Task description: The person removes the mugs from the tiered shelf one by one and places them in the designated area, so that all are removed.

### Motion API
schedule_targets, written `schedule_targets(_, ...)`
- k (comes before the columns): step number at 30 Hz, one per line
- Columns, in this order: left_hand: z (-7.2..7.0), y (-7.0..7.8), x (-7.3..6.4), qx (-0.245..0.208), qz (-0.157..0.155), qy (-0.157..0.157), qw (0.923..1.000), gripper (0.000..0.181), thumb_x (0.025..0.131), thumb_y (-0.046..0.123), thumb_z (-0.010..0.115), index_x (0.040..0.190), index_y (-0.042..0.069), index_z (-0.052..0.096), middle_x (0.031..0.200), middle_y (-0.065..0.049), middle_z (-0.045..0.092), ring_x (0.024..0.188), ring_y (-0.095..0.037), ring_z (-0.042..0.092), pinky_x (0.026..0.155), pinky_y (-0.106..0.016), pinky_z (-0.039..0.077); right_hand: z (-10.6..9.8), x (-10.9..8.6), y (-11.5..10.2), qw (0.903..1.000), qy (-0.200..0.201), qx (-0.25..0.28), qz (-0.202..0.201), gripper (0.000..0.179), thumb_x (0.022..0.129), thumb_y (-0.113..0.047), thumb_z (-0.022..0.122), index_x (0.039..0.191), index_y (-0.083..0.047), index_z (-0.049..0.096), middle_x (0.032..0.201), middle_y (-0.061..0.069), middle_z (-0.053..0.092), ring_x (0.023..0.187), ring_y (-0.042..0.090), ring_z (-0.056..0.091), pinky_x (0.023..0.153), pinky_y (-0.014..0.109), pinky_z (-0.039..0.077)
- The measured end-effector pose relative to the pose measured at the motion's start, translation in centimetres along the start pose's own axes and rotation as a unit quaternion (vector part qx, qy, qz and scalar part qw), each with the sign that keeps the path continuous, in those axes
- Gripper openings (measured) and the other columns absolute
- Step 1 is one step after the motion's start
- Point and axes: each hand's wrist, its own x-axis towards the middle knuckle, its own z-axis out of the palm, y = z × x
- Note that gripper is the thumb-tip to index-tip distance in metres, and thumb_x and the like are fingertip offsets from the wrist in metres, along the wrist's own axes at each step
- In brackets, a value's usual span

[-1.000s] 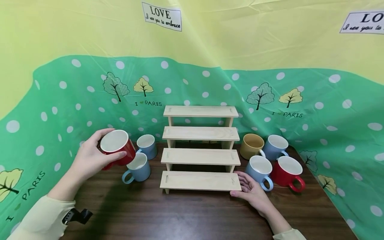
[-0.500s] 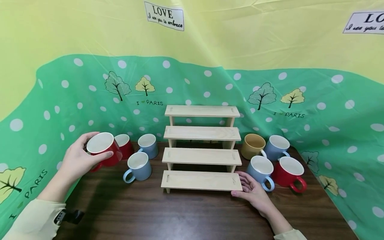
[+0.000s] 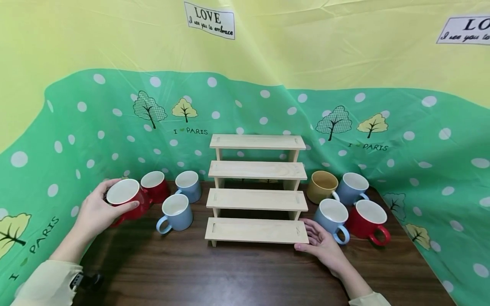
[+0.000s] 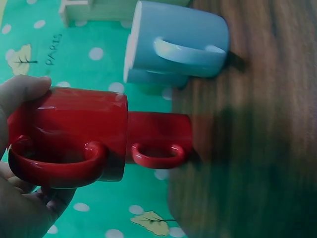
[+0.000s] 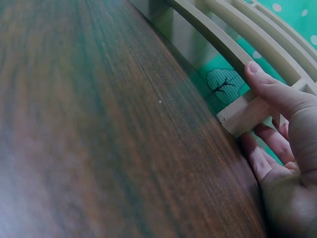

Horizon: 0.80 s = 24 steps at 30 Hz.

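My left hand [image 3: 95, 211] grips a red mug [image 3: 141, 205] with a white inside, thumb at the rim on the near side. In the left wrist view this mug [image 4: 74, 119] is held above the table, its handle free of the fingers. A second red mug [image 3: 160, 193] stands just behind it. At the lower right corner of a four-tier wooden display stand [image 3: 256, 231], my right hand [image 3: 323, 247] holds the bottom step. The right wrist view has the thumb [image 5: 267, 84] on the step's front edge and the other fingers curled round the side support.
Two blue mugs, one in front [image 3: 177, 216] and one behind [image 3: 188, 187], stand left of the stand. To its right are a mustard mug [image 3: 321, 189], two blue mugs [image 3: 330, 216] and a red mug [image 3: 363, 221]. A patterned cloth [image 3: 245, 106] hangs behind the brown table [image 3: 229, 276].
My left hand has carried the red mug to the left and down, uncovering the second red mug behind it. My right hand has stayed at the stand's corner.
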Motion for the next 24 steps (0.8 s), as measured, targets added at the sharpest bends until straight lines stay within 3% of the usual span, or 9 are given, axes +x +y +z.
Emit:
schedule_targets(5, 0.8, -1.5, -0.1, 0.001, -0.009, -0.007, 0.9999, 0.091, 0.091, 0.037, 0.091, 0.159, 0.001, 0.043, 0.142, -0.030, 0.056, 0.120, -0.045, 0.053, 0.069, -0.026, 0.056, 0.0, -0.1, 0.0, 1.0000, 0.000, 0.000, -0.003, 0.090, 0.090, -0.011, 0.092, 0.163, -0.003, 0.042, 0.156, 0.021, 0.057, 0.132, 0.012, 0.061, 0.104, 0.016, 0.050)
schedule_targets(14, 2.5, -3.8, -0.3, 0.003, -0.021, -0.007, 0.9998, 0.090, 0.089, 0.040, 0.093, 0.155, 0.001, 0.047, 0.137, -0.027, 0.059, 0.115, -0.040, 0.055, 0.069, -0.027, 0.055, 0.0, 0.0, 0.1, 0.9999, -0.002, 0.008, -0.012, 0.087, 0.090, -0.009, 0.091, 0.162, -0.002, 0.043, 0.154, 0.021, 0.058, 0.132, 0.013, 0.062, 0.104, 0.017, 0.051)
schedule_targets(24, 3.7, -4.9, 0.0, 0.017, -0.017, -0.016, 0.9996, 0.091, 0.089, 0.040, 0.093, 0.155, -0.001, 0.045, 0.139, -0.031, 0.058, 0.115, -0.044, 0.057, 0.074, -0.037, 0.056, -0.1, -0.1, 0.2, 0.9998, -0.002, 0.010, -0.015, 0.087, 0.089, -0.008, 0.091, 0.162, -0.002, 0.044, 0.153, 0.021, 0.058, 0.129, 0.009, 0.062, 0.104, 0.016, 0.051)
